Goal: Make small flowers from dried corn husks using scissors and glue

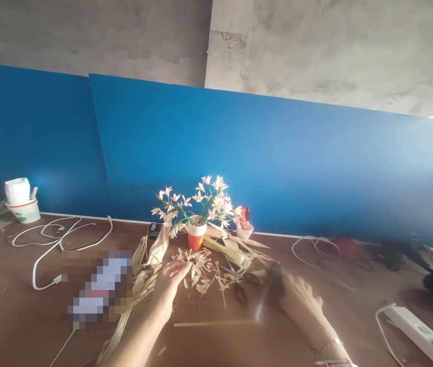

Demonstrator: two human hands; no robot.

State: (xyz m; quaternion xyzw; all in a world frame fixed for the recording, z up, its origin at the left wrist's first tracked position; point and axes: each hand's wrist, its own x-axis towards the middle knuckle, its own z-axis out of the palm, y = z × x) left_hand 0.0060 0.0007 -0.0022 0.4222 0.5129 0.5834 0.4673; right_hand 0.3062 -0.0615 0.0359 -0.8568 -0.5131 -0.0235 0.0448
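My left hand (171,282) is closed, thumb and fingertips pressed together beside the husk scraps (197,270); anything held in the pinch is too small to make out. Smeared by motion, my right hand (302,300) has its fingers round a dark blurred thing (276,279) whose kind I cannot tell. Scissors (240,290) with dark handles lie between the hands. In front of them a thin light stick (214,323) rests on the table. Behind the scraps stands an orange and white paper cup (196,235) holding pale husk flowers (216,199) on green stems.
Dry corn husks (232,250) flank the cup. A white cup (244,231) holding something red stands behind. Left are a pixelated rectangular area (100,288), white cables (54,239) and a paper bowl (24,210). A power strip (417,331) sits right. Blue panels (239,148) bound the table.
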